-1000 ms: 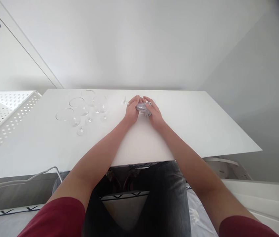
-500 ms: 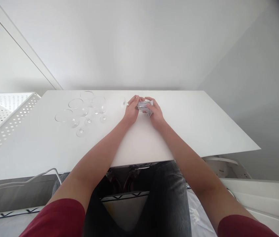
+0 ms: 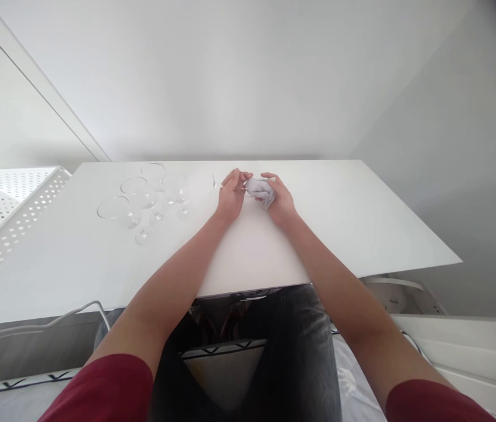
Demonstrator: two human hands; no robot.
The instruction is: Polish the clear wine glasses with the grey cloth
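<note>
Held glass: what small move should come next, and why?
Probably turn the glass slightly with the left hand, since that hand holds it while the right hand has the cloth at its bowl end.

The left hand (image 3: 231, 193) and the right hand (image 3: 280, 202) are bare, and so are the forearms behind them. Well back from the left hand, a short sleeve (image 3: 102, 390) of deep wine red ends in a plain, softly curved hem around the upper arm. Its match, the right sleeve (image 3: 432, 401), lies well behind the right hand – same red, same simple edge, smooth cloth. Between the sleeves, below the hands, come dark jeans (image 3: 309, 351), charcoal to almost black, rubbed to a paler grey along the right thigh – with fine creases toward the knee.
</note>
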